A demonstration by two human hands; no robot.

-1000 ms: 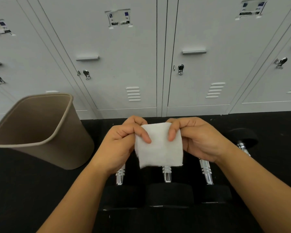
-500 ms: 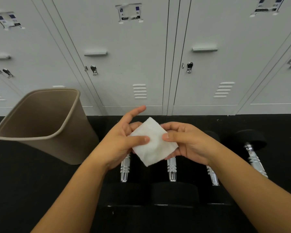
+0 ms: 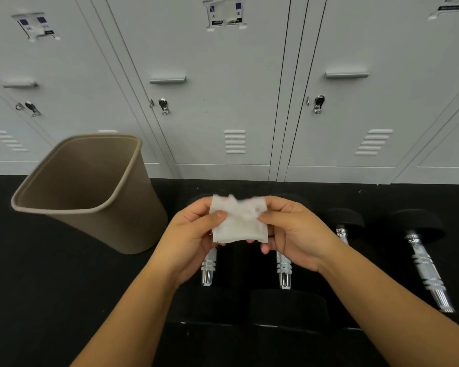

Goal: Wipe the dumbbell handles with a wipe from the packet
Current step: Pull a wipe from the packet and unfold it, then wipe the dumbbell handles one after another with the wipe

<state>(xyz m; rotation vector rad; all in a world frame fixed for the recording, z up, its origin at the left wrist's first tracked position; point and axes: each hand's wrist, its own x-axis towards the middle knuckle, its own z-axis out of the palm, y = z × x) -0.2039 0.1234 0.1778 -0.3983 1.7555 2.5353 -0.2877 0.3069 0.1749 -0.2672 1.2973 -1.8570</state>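
Observation:
A white wipe (image 3: 237, 223), folded small and a little crumpled along its top edge, is pinched between both hands in mid-air. My left hand (image 3: 190, 234) grips its left side and my right hand (image 3: 294, 231) its right side. Below them several dumbbells with black heads and chrome handles lie on the black floor: one handle (image 3: 208, 268) under my left hand, one (image 3: 283, 271) under my right hand, a third (image 3: 341, 233) partly hidden by my right forearm, and one (image 3: 427, 271) at the far right. No packet is in view.
A tan waste bin (image 3: 133, 215) stands tilted on the black floor to the left of my hands. A row of grey lockers (image 3: 223, 88) closes off the back.
The wipe has gone from a flat square held up by its top corners to a smaller, crumpled fold between both hands. The view has shifted left, showing a further dumbbell at the right.

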